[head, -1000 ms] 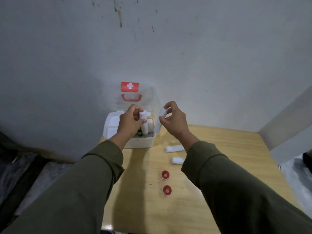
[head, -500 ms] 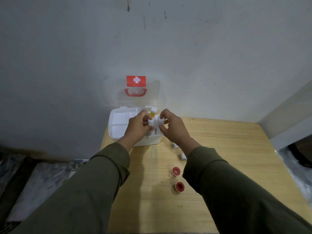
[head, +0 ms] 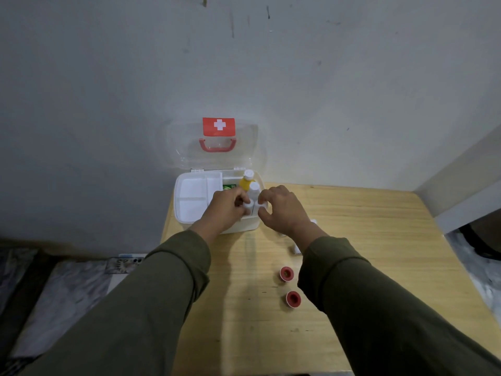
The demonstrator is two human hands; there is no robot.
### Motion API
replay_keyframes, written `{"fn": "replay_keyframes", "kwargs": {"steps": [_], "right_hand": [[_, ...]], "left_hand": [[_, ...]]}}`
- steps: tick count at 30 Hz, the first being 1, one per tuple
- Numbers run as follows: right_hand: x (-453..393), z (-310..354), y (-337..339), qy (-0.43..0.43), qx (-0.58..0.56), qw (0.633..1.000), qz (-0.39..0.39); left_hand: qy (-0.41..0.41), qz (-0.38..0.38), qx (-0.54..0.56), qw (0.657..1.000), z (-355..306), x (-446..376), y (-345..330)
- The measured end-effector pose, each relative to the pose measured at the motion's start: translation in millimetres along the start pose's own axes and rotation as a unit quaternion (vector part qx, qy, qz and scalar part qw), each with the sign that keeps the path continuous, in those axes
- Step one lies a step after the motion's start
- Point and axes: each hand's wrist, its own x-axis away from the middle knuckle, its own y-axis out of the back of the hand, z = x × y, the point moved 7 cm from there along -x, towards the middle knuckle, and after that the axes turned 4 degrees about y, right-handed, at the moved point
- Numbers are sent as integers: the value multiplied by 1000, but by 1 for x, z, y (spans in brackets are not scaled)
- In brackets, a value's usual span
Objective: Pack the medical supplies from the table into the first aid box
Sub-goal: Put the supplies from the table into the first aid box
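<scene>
1. In the head view, both hands are seen lowered into the right part of the first aid box (head: 187,213), which stands at the far left corner of the table (head: 379,240) with its clear lid (head: 217,147) raised against the wall. A second ago the hands were held up above the box, each with a white roll; now those rolls are being pressed down among the contents.
2. The left hand (head: 222,210) is closed in a pinch on a small white roll (head: 248,207) just inside the near right compartment. The right hand (head: 282,210) is curled, thumb and forefinger pinched on a second white roll (head: 262,206) touching the first. Whether either roll is already seated cannot quite be told, since the fingers cover them.
3. Behind the hands, a yellow bottle (head: 245,183) and a white bottle (head: 254,189) are seen upright in the box; the tray on the left side is bare.
4. Still on the table are two red tape rolls (head: 286,274) near the right sleeve, and white packets (head: 296,249) mostly hidden by the right forearm.
5. Judged from this, the two rolls are nearly packed, and the tape and packets remain to be gathered.
</scene>
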Motion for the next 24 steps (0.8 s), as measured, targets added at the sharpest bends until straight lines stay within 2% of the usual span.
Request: {"fn": "replay_keyframes", "kwargs": {"steps": [10, 14, 19, 24], "right_hand": [[3, -6, 11, -21, -48, 998, -34], [19, -11, 19, -28, -64, 996, -47], [61, -25, 15, -44, -85, 995, -36], [120, -45, 3, -74, -139, 986, -45]], "left_hand": [[-14, -7, 35, 999, -10, 9, 5], [-39, -68, 14, 997, -21, 20, 13], [-93, -188, -27, 977, -36, 48, 9], [-126, -219, -34, 967, -42, 85, -26]]}}
